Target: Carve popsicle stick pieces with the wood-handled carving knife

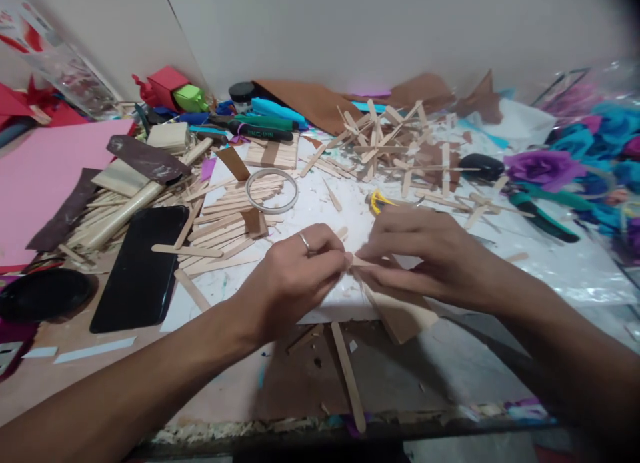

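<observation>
In the middle of the work area, my left hand (300, 269), wearing a ring, pinches one end of a small craft stick (363, 262). Thumb and fingers of my right hand (430, 253) close on the same stick from the other side. Much of the stick is hidden by the fingers. Below my right hand lies a flat wooden piece (403, 316), partly off the white paper. A yellow-handled tool (380, 201) sits just behind my right fingers. One loose craft stick (349, 376) points toward the table's front edge.
Left of my hands are craft sticks (230, 209) in rows, a tape roll (271, 191) and a black phone (143, 269). Behind stands a pile of joined sticks (380, 139). Green-handled pliers (545, 213) and a purple paper flower (543, 168) lie right.
</observation>
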`<action>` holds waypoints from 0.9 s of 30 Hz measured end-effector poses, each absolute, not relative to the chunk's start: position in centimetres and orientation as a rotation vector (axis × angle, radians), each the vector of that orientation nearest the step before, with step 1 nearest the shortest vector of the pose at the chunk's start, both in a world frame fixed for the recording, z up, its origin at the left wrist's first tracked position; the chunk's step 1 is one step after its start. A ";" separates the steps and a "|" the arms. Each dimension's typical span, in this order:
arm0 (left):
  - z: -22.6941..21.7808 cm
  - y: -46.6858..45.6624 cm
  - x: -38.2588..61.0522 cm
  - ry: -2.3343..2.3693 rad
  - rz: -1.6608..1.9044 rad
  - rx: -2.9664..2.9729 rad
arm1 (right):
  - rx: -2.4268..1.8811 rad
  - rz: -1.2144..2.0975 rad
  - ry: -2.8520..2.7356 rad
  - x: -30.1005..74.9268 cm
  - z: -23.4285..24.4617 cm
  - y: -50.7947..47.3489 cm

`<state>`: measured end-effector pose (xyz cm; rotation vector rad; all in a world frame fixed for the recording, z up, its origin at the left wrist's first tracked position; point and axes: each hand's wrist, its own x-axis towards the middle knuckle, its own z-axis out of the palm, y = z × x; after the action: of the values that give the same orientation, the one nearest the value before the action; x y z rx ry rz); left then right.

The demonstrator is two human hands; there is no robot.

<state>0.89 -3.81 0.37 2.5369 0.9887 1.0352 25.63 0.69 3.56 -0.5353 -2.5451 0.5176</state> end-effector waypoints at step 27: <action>-0.9 -3.1 0.9 0.807 0.941 2.563 | -0.960 0.077 -2.823 27.4 2.2 3.2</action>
<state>0.86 -3.15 -0.91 2.5632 0.8072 0.9410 27.44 3.23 2.24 -0.9605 -2.8233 0.0766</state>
